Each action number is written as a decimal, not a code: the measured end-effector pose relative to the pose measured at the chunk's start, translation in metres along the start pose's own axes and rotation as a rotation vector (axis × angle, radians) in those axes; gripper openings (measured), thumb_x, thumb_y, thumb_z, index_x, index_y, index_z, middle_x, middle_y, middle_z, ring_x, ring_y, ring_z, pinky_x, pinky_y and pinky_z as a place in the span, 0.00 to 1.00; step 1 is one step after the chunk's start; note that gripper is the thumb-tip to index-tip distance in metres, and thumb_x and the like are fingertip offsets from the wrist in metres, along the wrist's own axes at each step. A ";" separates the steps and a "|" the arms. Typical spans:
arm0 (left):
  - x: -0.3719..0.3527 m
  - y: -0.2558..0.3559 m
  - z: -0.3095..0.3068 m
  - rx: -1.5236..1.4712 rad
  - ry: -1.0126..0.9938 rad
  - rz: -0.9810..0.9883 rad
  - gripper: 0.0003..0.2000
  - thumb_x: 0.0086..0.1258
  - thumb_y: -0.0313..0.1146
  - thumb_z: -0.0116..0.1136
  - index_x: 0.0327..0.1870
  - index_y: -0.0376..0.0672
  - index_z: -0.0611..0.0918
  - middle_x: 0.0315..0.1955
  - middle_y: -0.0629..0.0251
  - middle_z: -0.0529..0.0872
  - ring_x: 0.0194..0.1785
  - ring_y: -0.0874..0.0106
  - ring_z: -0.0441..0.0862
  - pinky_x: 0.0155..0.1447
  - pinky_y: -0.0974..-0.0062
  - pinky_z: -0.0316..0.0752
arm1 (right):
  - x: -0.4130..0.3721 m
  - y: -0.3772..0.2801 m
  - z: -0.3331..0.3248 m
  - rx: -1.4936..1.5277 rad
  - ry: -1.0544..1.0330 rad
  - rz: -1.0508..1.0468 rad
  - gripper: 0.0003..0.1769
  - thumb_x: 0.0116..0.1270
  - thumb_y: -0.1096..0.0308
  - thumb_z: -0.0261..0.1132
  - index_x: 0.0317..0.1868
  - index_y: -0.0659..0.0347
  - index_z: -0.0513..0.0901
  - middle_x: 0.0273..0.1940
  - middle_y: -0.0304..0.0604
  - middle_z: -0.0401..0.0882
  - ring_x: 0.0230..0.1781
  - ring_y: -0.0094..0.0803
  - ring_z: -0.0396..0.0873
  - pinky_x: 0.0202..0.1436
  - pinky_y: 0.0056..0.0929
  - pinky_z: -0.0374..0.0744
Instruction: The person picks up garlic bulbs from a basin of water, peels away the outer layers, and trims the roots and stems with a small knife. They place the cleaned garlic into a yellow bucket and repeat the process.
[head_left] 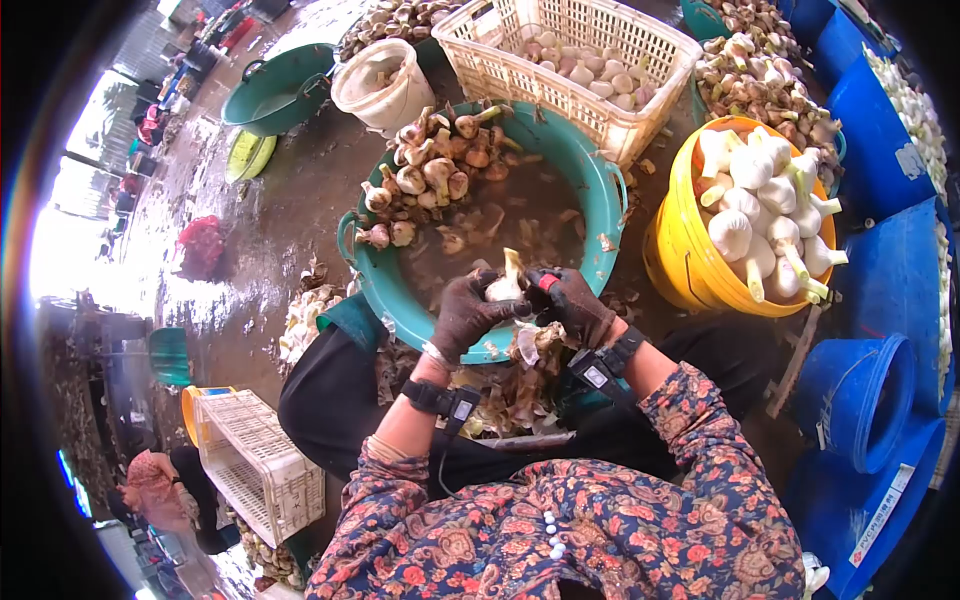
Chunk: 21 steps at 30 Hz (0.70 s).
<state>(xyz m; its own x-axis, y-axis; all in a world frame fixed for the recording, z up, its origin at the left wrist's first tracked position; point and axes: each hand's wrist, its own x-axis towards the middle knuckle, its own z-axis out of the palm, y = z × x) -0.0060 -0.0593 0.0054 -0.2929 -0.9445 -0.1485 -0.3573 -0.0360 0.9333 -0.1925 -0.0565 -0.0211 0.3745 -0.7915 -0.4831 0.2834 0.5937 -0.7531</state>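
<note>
My left hand (470, 310), in a dark glove, is closed around a garlic bulb (507, 286) with its pale stem pointing up. My right hand (575, 305), gloved too, is closed just to the right of the bulb. Something small and red shows at its fingers; its kind is hard to tell. Both hands are over the near rim of a green tub (602, 262) of murky water. Unpeeled garlic bulbs (438, 175) are heaped at the tub's far left side. Below my hands lie loose garlic skins (515, 395).
A yellow bucket (665, 230) of peeled white garlic stands at the right. Behind the tub are a white crate (610, 125) holding garlic and a white bucket (385, 95). Blue tubs (855, 390) line the right side. Another person (160, 490) is at lower left.
</note>
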 end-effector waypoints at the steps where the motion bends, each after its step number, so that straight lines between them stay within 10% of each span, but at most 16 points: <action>1: -0.002 0.007 0.006 -0.097 0.067 -0.014 0.17 0.52 0.31 0.71 0.41 0.36 0.82 0.33 0.70 0.83 0.36 0.81 0.77 0.43 0.80 0.74 | 0.000 -0.001 0.001 -0.001 -0.006 -0.004 0.15 0.67 0.55 0.58 0.45 0.56 0.79 0.31 0.38 0.78 0.26 0.27 0.76 0.33 0.27 0.78; 3: -0.008 0.015 0.020 -0.340 0.136 -0.060 0.20 0.52 0.33 0.71 0.46 0.36 0.79 0.35 0.70 0.83 0.39 0.80 0.78 0.46 0.79 0.74 | -0.001 -0.002 0.003 0.288 -0.124 0.350 0.24 0.66 0.47 0.57 0.52 0.57 0.75 0.36 0.38 0.78 0.28 0.28 0.77 0.33 0.25 0.78; 9: -0.012 0.006 0.016 0.547 0.400 0.308 0.40 0.42 0.41 0.76 0.59 0.39 0.70 0.49 0.50 0.75 0.52 0.58 0.75 0.57 0.65 0.69 | -0.001 0.005 0.006 0.453 -0.172 0.096 0.22 0.69 0.47 0.53 0.50 0.56 0.76 0.34 0.35 0.79 0.25 0.24 0.76 0.26 0.16 0.74; 11: -0.009 0.007 0.006 0.736 0.411 0.436 0.32 0.45 0.41 0.73 0.54 0.42 0.75 0.44 0.54 0.78 0.49 0.56 0.76 0.54 0.64 0.70 | 0.000 0.009 -0.005 -0.094 -0.211 -0.047 0.18 0.70 0.56 0.53 0.56 0.54 0.71 0.35 0.32 0.75 0.28 0.20 0.75 0.26 0.16 0.69; 13: -0.009 -0.002 0.002 0.785 0.109 0.485 0.18 0.52 0.36 0.68 0.45 0.44 0.80 0.37 0.59 0.80 0.44 0.56 0.77 0.48 0.62 0.71 | 0.000 0.014 -0.003 0.121 -0.200 0.196 0.17 0.69 0.58 0.56 0.54 0.55 0.73 0.30 0.28 0.71 0.22 0.15 0.67 0.24 0.14 0.65; 15: -0.012 -0.009 0.006 0.753 0.151 0.458 0.08 0.56 0.31 0.63 0.37 0.45 0.82 0.29 0.63 0.80 0.38 0.58 0.78 0.44 0.64 0.72 | -0.001 0.019 0.003 0.165 -0.164 0.138 0.20 0.64 0.43 0.59 0.35 0.53 0.80 0.21 0.28 0.70 0.15 0.18 0.65 0.17 0.19 0.61; 19: -0.013 -0.023 0.010 0.533 0.183 0.299 0.05 0.60 0.29 0.60 0.37 0.42 0.83 0.29 0.64 0.83 0.32 0.64 0.81 0.35 0.72 0.74 | -0.004 0.006 0.005 0.021 -0.216 0.098 0.18 0.62 0.48 0.63 0.37 0.56 0.81 0.21 0.27 0.71 0.17 0.17 0.67 0.18 0.19 0.63; 21: -0.011 -0.020 0.007 -0.153 0.123 -0.160 0.06 0.66 0.28 0.56 0.38 0.36 0.82 0.32 0.66 0.84 0.35 0.73 0.81 0.37 0.76 0.75 | 0.005 0.010 0.004 -0.332 -0.151 -0.100 0.18 0.60 0.55 0.68 0.41 0.60 0.80 0.26 0.29 0.74 0.25 0.18 0.71 0.25 0.20 0.68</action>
<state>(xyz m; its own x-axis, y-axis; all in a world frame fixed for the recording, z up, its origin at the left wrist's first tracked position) -0.0012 -0.0458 -0.0142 -0.1298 -0.9553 -0.2657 -0.2492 -0.2279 0.9412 -0.1844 -0.0535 -0.0292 0.4926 -0.7979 -0.3475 0.0323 0.4158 -0.9089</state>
